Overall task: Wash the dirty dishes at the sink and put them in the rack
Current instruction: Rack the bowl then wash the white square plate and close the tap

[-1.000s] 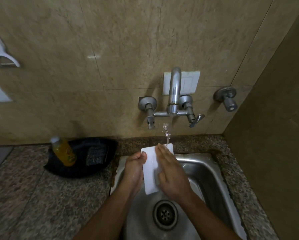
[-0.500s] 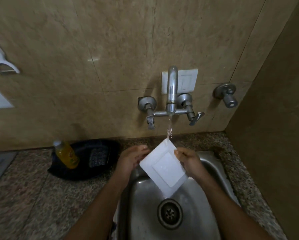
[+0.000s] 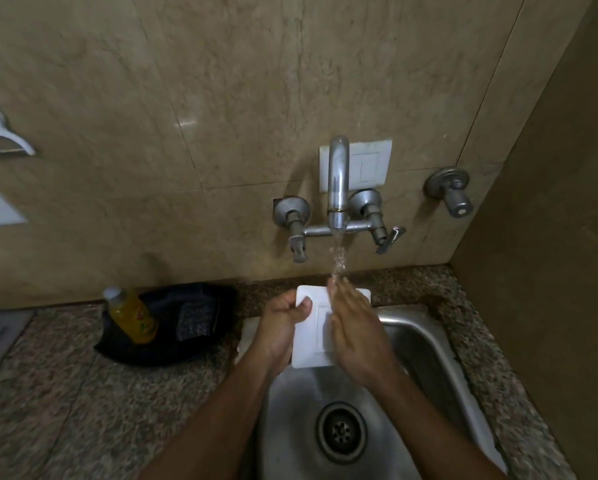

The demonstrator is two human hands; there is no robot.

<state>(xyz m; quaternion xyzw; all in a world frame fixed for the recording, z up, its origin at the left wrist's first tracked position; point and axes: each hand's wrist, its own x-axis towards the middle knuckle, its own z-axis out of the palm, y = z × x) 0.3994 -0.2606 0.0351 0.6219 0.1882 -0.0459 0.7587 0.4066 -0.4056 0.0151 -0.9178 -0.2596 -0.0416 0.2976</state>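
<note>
Now left hand (image 3: pixel 283 327) grips upright square plate (image 3: pixel 311 336); right hand (image 3: pixel 356 327) lies flat, face toward camera.

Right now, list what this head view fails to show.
- Rack: not in the head view.
- White plate: its right part hidden under the right hand; left hand covers its left edge.
- Sink: near side cut off by the bottom edge.
- Yellow bottle: label too small.

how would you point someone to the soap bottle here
Start at the steel sink and look left along the speckled counter to the black bag by the wall. The bottle leans on it, the only yellow thing, with a white cap.
</note>
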